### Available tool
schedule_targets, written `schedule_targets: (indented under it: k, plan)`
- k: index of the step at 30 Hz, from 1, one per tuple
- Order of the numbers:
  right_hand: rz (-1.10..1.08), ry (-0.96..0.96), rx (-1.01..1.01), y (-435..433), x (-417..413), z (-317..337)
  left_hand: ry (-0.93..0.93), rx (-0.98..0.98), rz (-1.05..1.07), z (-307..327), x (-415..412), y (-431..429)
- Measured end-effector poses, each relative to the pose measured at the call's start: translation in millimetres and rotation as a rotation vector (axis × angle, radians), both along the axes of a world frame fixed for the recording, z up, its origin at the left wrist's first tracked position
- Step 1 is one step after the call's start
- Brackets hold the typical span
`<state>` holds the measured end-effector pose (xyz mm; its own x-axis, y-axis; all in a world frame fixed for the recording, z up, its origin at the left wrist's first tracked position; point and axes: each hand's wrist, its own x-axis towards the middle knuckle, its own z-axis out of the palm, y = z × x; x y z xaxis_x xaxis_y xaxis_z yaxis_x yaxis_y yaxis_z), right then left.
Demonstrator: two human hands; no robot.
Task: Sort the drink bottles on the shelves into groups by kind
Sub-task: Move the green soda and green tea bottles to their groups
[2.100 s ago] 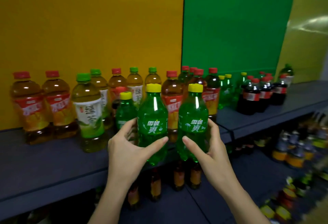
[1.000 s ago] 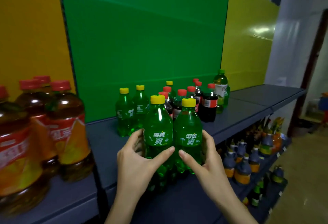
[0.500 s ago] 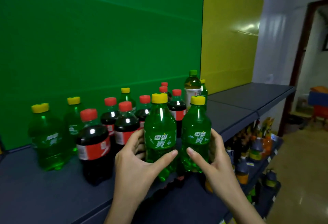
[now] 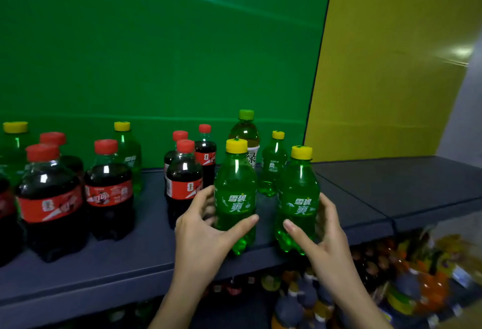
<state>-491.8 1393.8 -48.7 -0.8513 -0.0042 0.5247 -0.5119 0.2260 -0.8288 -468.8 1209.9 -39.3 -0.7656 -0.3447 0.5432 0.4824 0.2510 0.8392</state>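
My left hand grips a green soda bottle with a yellow cap. My right hand grips a second green soda bottle just to its right. Both bottles are upright over the front of the dark shelf; whether their bases touch it I cannot tell. Behind them stand a smaller green soda bottle and a green-tea bottle with a green cap. To the left are several cola bottles with red caps, with more green soda bottles among them.
A green back panel and a yellow back panel rise behind the shelf. The shelf section on the right holds no bottles. A lower shelf below is crowded with other drink bottles.
I have carried both green soda bottles rightwards from the tea bottles at the orange panel to the cola and soda group at the green panel. The two bottles are now slightly further apart.
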Motion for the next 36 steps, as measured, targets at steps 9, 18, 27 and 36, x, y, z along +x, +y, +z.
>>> schedule_targets:
  k: [9, 18, 27, 36]
  plan:
    - [0.133, -0.003, -0.002, 23, -72, -3, -0.039, -0.061, 0.224, -4, -40, 32]
    - [0.158, -0.051, 0.142, 20, -113, -10, -0.07, -0.173, 0.357, -16, -54, 33]
    - [0.128, -0.022, 0.215, 14, -134, -10, -0.106, -0.307, 0.372, -19, -66, 25]
    - [0.112, -0.022, 0.237, 16, -131, -11, -0.123, -0.293, 0.338, -21, -69, 24]
